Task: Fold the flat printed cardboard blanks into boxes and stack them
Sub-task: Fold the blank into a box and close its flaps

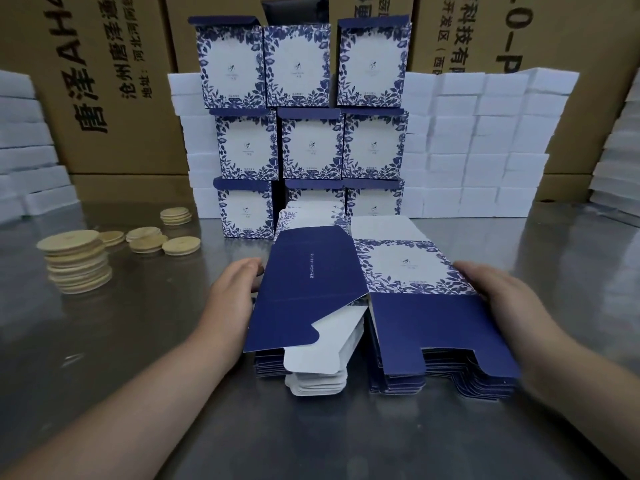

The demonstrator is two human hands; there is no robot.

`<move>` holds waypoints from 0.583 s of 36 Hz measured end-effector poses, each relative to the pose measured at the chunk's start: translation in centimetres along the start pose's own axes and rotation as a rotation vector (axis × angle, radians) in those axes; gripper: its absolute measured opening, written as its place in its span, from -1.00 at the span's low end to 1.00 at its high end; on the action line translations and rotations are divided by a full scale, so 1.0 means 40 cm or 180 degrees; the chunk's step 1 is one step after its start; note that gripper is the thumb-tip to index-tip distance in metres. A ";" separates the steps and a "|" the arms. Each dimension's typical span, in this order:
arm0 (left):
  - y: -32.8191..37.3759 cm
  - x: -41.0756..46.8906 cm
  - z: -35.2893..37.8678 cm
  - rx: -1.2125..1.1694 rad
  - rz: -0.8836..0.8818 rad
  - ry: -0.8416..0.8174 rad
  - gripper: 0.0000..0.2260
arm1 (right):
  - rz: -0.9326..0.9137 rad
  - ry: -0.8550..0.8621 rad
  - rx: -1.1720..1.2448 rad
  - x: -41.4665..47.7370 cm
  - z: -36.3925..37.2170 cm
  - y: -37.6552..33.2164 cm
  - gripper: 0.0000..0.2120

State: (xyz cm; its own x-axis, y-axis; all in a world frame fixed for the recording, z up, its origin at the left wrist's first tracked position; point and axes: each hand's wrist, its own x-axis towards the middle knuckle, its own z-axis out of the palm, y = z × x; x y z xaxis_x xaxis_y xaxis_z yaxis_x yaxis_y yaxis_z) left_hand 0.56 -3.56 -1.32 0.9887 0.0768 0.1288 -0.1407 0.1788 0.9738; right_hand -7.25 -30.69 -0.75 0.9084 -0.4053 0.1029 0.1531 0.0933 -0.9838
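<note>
Nine folded boxes [311, 143] stand stacked at centre top; many remain, we judge: our left hand [235, 289] and right hand [498, 296] grip one half-opened blank [311, 271] by its edges atop the flat pile [450, 372], lower centre

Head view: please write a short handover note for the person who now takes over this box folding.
Left hand grips the left edge of the top dark blue and white printed cardboard blank; right hand holds its right edge. The blank is half opened, over the pile of flat blue cardboard blanks on the grey metal table.
Done: nine folded blue-and-white floral cardboard boxes stacked three by three behind.
Left: finish this blank, stack it, then fold the pile.
</note>
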 end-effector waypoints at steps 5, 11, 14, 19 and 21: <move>-0.005 0.007 -0.004 0.0165 0.0101 0.0011 -0.72 | -0.0242 0.0164 -0.0130 -0.011 0.000 -0.009 -0.83; -0.005 0.008 -0.008 0.0000 0.0032 -0.0066 -0.70 | -0.0079 -0.0391 0.0146 -0.017 -0.011 0.002 -0.81; -0.008 0.008 -0.008 -0.0079 -0.0010 -0.0194 -0.68 | -0.0010 -0.0593 0.0363 -0.027 -0.006 -0.013 -0.81; -0.002 0.011 -0.011 -0.0233 -0.0168 -0.0292 -0.66 | -0.0264 -0.0871 0.0597 -0.042 0.008 -0.040 -0.75; 0.005 0.009 -0.014 -0.0322 -0.0255 -0.0330 -0.64 | -0.0327 -0.0903 0.0486 -0.043 0.005 -0.045 -0.75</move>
State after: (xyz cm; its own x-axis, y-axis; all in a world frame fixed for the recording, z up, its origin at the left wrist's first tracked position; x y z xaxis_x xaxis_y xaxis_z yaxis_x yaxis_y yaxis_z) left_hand 0.86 -2.95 -1.18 0.9963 -0.0422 0.0753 -0.0606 0.2784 0.9585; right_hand -9.02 -29.99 0.88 0.9540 -0.1524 0.2583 0.2865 0.2088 -0.9350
